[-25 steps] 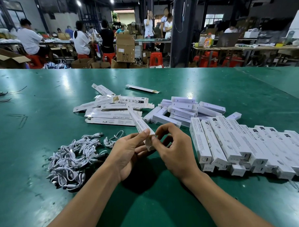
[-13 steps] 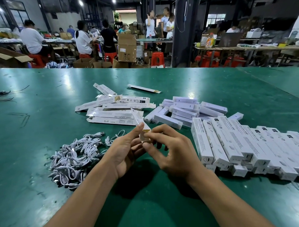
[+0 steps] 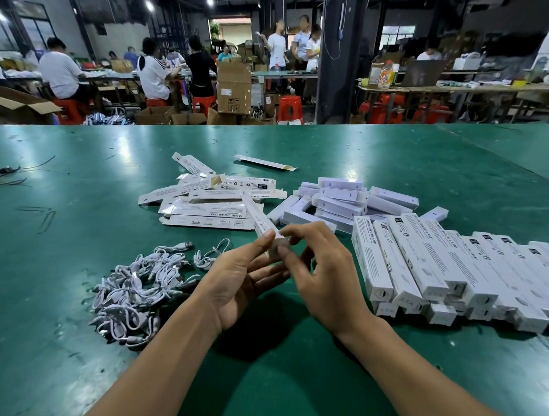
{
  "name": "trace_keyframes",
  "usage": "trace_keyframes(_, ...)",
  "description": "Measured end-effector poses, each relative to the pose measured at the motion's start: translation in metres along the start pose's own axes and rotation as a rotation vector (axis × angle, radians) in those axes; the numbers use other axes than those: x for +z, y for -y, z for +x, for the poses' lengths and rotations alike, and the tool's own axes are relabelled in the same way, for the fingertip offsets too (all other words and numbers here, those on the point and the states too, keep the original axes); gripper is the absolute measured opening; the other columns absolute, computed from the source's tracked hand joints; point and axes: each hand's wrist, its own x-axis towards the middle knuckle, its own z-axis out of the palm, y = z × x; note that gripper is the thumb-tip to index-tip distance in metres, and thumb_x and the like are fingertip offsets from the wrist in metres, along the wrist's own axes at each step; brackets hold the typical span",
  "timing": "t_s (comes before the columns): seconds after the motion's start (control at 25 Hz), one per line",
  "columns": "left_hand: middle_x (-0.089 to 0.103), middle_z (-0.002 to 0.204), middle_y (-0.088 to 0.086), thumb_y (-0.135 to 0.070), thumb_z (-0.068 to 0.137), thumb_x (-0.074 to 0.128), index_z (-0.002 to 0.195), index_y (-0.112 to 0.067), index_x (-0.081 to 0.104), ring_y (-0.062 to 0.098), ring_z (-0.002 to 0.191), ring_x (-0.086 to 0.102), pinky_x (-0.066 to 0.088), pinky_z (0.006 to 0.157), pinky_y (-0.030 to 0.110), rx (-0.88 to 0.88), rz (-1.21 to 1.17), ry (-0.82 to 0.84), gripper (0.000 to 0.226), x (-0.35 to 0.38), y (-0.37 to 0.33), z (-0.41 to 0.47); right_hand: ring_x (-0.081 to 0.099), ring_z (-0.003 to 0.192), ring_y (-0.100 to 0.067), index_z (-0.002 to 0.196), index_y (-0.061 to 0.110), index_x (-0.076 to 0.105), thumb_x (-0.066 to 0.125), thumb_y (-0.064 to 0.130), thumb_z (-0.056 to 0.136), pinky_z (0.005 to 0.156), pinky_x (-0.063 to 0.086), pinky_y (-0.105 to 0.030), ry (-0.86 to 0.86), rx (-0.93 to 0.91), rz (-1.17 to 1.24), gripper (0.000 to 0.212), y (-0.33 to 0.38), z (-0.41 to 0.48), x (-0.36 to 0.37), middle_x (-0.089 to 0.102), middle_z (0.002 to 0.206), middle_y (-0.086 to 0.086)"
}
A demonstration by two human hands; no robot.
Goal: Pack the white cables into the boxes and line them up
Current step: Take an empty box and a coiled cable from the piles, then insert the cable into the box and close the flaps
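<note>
A long white box (image 3: 261, 222) points away from me over the green table (image 3: 77, 191). My left hand (image 3: 238, 278) holds its near end from below, thumb on its side. My right hand (image 3: 326, 268) pinches the end flap with thumb and forefinger. A heap of coiled white cables (image 3: 138, 286) lies left of my hands. Flat unfolded boxes (image 3: 210, 204) are piled beyond them. A row of packed boxes (image 3: 451, 263) stands lined up at the right, some stacked on others. Whether a cable is inside the held box is hidden.
A pile of small white inner boxes (image 3: 342, 201) lies between the flat boxes and the packed row. One flat box (image 3: 265, 162) lies apart further back. Black wires (image 3: 1, 175) lie at the far left. People sit at tables beyond, among cardboard cartons (image 3: 233, 87).
The brown inside of the end flap showed half a second ago; now the flap is folded in under my right fingers. Both hands have stayed in about the same place.
</note>
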Motion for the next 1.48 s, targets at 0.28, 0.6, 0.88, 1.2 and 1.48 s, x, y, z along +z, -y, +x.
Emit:
trace_keyframes(0.28, 0.075, 0.090, 0.017, -0.039, 0.068, 0.080, 0.087, -0.006, 0.079, 0.023, 0.077, 0.075, 0.061, 0.069, 0.028, 0.059, -0.038, -0.030, 0.038, -0.002, 0.000, 0.004, 0.066, 0.083, -0.009, 0.105, 0.014, 0.079, 0.072, 0.019, 0.095, 0.065, 0.056, -0.034, -0.057, -0.126, -0.027, 0.013, -0.004, 0.000, -0.001, 0.068, 0.102, 0.005)
trace_keyframes(0.6, 0.076, 0.091, 0.015, -0.031, 0.072, 0.078, 0.075, -0.011, 0.082, 0.021, 0.078, 0.075, 0.060, 0.067, 0.026, 0.056, -0.040, -0.015, 0.021, -0.001, 0.001, 0.003, 0.063, 0.071, -0.009, 0.099, 0.016, 0.077, 0.072, 0.019, 0.094, 0.057, 0.054, -0.035, -0.075, -0.135, -0.106, 0.007, 0.002, 0.001, -0.006, 0.068, 0.100, 0.007)
trace_keyframes(0.88, 0.073, 0.098, 0.016, -0.026, 0.075, 0.078, 0.087, -0.011, 0.082, 0.023, 0.085, 0.074, 0.061, 0.071, 0.028, 0.022, 0.033, 0.028, 0.020, -0.006, 0.000, 0.003, 0.070, 0.098, -0.006, 0.118, 0.017, 0.074, 0.068, 0.010, 0.095, 0.077, 0.060, -0.035, 0.048, 0.008, 0.004, 0.025, -0.005, -0.001, -0.001, 0.070, 0.122, 0.012)
trace_keyframes(1.2, 0.070, 0.098, 0.012, -0.052, 0.079, 0.071, 0.115, -0.004, 0.067, 0.024, 0.086, 0.070, 0.062, 0.080, 0.036, 0.033, -0.056, -0.049, 0.059, -0.013, -0.002, 0.011, 0.070, 0.092, -0.002, 0.110, 0.018, 0.076, 0.069, 0.022, 0.096, 0.076, 0.059, -0.033, 0.089, 0.017, 0.169, 0.016, 0.005, -0.003, 0.005, 0.073, 0.114, 0.014)
trace_keyframes(1.48, 0.073, 0.095, 0.006, -0.021, 0.085, 0.077, 0.101, -0.018, 0.054, 0.022, 0.063, 0.073, 0.061, 0.059, 0.037, 0.367, 0.685, -0.380, 0.028, -0.018, 0.007, 0.014, 0.048, 0.132, -0.020, 0.150, 0.014, 0.044, 0.060, 0.021, 0.099, 0.114, 0.037, -0.033, 0.254, 0.555, -0.205, 0.054, -0.018, 0.009, 0.011, 0.038, 0.150, -0.003)
